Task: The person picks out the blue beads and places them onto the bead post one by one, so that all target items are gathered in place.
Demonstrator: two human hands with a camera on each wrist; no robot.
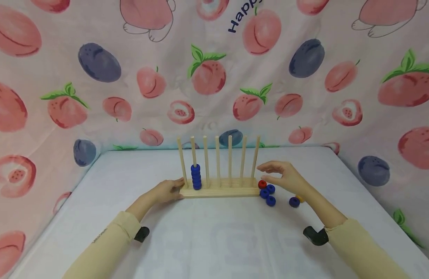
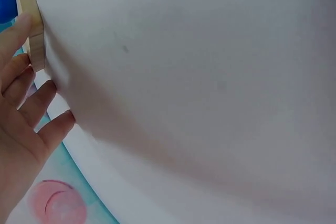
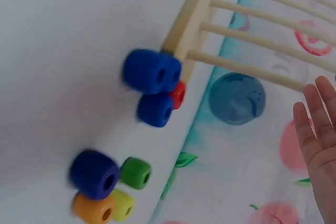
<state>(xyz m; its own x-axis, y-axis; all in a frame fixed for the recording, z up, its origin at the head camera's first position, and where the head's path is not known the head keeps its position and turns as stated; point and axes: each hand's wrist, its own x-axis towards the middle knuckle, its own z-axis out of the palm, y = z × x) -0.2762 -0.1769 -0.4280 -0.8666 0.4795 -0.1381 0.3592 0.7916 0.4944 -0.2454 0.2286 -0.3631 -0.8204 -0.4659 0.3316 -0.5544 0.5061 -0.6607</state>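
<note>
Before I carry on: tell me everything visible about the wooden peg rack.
The peg rack looks like pale wood: a long base, upright on the white table, with seven slim pegs. Blue beads sit stacked on the second from the left; the rest are bare. The left hand holds its left end; loose beads lie by its right end.

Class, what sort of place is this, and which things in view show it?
Probably an indoor tabletop activity spot, perhaps staged: a white rectangular table, a pale pink fruit-printed fabric backdrop behind it, and a pale wooden seven-peg stand with round blue beads.
</note>
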